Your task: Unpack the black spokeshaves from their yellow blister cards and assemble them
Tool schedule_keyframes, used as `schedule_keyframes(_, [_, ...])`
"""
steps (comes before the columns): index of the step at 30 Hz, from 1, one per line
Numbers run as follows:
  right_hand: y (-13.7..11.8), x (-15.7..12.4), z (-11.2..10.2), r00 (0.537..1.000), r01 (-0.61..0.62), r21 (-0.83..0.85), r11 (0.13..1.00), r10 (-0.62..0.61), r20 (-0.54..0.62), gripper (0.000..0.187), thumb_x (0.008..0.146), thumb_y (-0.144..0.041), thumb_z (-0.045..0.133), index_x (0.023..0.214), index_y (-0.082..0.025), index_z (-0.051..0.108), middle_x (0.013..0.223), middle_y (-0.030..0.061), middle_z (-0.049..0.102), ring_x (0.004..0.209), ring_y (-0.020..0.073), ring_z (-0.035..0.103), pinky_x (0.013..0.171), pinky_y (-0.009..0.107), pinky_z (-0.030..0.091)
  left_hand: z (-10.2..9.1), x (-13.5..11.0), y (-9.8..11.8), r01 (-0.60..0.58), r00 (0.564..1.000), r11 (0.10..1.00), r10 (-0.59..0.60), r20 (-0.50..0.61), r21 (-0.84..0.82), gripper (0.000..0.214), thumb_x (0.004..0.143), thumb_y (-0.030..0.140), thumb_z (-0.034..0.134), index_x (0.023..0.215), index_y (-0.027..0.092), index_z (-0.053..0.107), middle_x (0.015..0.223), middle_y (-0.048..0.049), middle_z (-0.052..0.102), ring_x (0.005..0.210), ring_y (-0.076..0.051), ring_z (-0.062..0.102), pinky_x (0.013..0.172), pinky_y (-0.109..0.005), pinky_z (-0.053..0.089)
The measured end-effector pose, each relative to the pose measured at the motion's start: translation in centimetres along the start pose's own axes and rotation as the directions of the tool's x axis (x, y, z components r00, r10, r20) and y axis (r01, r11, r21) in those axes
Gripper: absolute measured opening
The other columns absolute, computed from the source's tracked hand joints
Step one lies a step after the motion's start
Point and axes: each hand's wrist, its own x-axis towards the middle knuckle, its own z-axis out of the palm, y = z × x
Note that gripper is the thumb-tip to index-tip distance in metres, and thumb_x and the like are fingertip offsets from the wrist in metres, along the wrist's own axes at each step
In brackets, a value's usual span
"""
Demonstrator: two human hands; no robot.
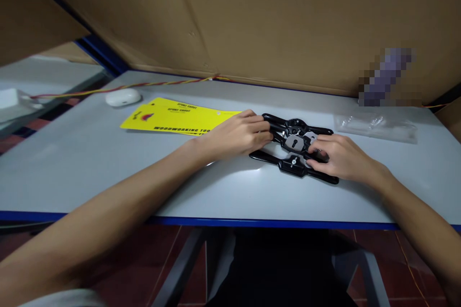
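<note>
Three black spokeshaves lie one behind another on the table, their handles pointing left and right. The fingers of my left hand (248, 130) are curled over the left handle of the middle spokeshave (294, 143), which has a grey blade with a keyhole slot. On that tool's right side, my right hand (334, 156) is closed, thumb apart from the curled fingers; the fingers hide its right handle. The front spokeshave (292, 165) lies just below the thumb, a screw at its centre. Behind is the rear spokeshave (297, 125), partly overlapped by the middle one.
Yellow spokeshave cards (173, 117) lie left of my left hand. A white rounded case (123, 97) sits behind them. Clear plastic wrapping (376, 127) is at the back right. Twisted wires (144, 84) run along the back edge below a cardboard wall (252, 24).
</note>
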Motion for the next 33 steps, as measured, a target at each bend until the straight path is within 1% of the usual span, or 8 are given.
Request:
schedule_keyframes(4, [0.0,0.0,0.0,1.0,0.0,0.001,1.0,0.0,0.001,0.016,0.091,-0.03,0.062,0.091,-0.02,0.074,0.078,0.0032,0.064,0.069,0.0175,0.054,0.07,0.034,0.04,-0.5,0.1,0.3,0.015,0.996,0.999,-0.018,-0.089,-0.035,0.03,0.105,0.028,0.044,0.09,0.019,0.068,0.085,-0.0066,0.071,0.078,-0.018,0.062,0.076,-0.035,0.045])
schedule_keyframes(7, [0.1,0.0,0.1,1.0,0.006,0.008,1.0,-0.005,-0.006,0.018,0.092,-0.03,0.06,0.093,-0.019,0.074,0.079,0.0038,0.064,0.07,0.0182,0.055,0.071,0.035,0.041,-0.5,0.2,1.0,0.047,0.987,0.99,-0.067,-0.149,-0.135,0.03,0.105,0.031,0.044,0.089,0.019,0.067,0.084,-0.0057,0.071,0.076,-0.017,0.063,0.075,-0.033,0.048])
schedule_keyframes(12, [0.3,0.2,0.5,1.0,0.014,0.043,0.999,-0.013,-0.028,0.018,0.091,-0.029,0.06,0.093,-0.021,0.075,0.076,0.0034,0.064,0.071,0.0189,0.056,0.072,0.035,0.042,0.9,0.7,2.5,0.124,0.955,0.911,-0.218,-0.203,-0.394,0.023,0.104,0.03,0.049,0.097,0.018,0.068,0.074,-0.0018,0.069,0.066,-0.014,0.063,0.067,-0.027,0.049])
schedule_keyframes(15, [0.4,0.3,0.8,0.999,0.027,0.057,0.998,-0.024,-0.045,0.02,0.092,-0.03,0.059,0.095,-0.019,0.076,0.076,0.0033,0.063,0.07,0.0179,0.056,0.072,0.034,0.042,1.7,1.2,2.9,0.147,0.942,0.88,-0.264,-0.207,-0.453,0.022,0.103,0.029,0.052,0.099,0.017,0.07,0.073,-0.0019,0.068,0.064,-0.013,0.061,0.062,-0.026,0.047])
schedule_keyframes(21, [0.5,0.3,1.0,0.997,0.041,0.058,0.997,-0.036,-0.071,0.023,0.093,-0.029,0.058,0.098,-0.018,0.076,0.081,0.0044,0.066,0.071,0.0172,0.057,0.071,0.033,0.042,1.8,2.2,3.2,0.234,0.931,0.848,-0.337,-0.142,-0.475,0.026,0.104,0.034,0.051,0.1,0.017,0.07,0.075,-0.0025,0.067,0.064,-0.013,0.059,0.058,-0.026,0.044])
schedule_keyframes(25, [0.6,0.3,1.1,0.995,0.054,0.033,0.998,-0.051,-0.08,0.024,0.094,-0.03,0.057,0.099,-0.018,0.077,0.084,0.0054,0.069,0.072,0.0176,0.059,0.071,0.033,0.043,1.5,2.2,3.3,0.293,0.908,0.836,-0.395,-0.139,-0.463,0.027,0.104,0.035,0.049,0.112,0.017,0.067,0.081,-0.0025,0.069,0.064,-0.012,0.059,0.059,-0.025,0.044])
schedule_keyframes(29, [0.6,0.1,0.9,0.984,0.116,-0.059,0.991,-0.123,-0.127,0.027,0.098,-0.029,0.052,0.101,-0.017,0.076,0.086,0.0073,0.071,0.075,0.0193,0.061,0.072,0.035,0.044,1.3,1.5,2.7,0.234,0.933,0.914,-0.307,-0.187,-0.331,0.03,0.103,0.033,0.046,0.112,0.015,0.068,0.09,-0.0067,0.071,0.074,-0.016,0.063,0.066,-0.028,0.049])
schedule_keyframes(33, [0.8,-0.1,0.3,0.942,0.169,-0.139,0.976,-0.201,-0.267,0.032,0.102,-0.02,0.043,0.108,-0.014,0.074,0.089,0.0093,0.071,0.075,0.0184,0.06,0.069,0.033,0.043,0.8,0.9,2.1,0.141,0.958,0.971,-0.183,-0.223,-0.191,0.032,0.102,0.036,0.046,0.106,0.015,0.07,0.087,-0.0071,0.069,0.077,-0.019,0.064,0.07,-0.032,0.05])
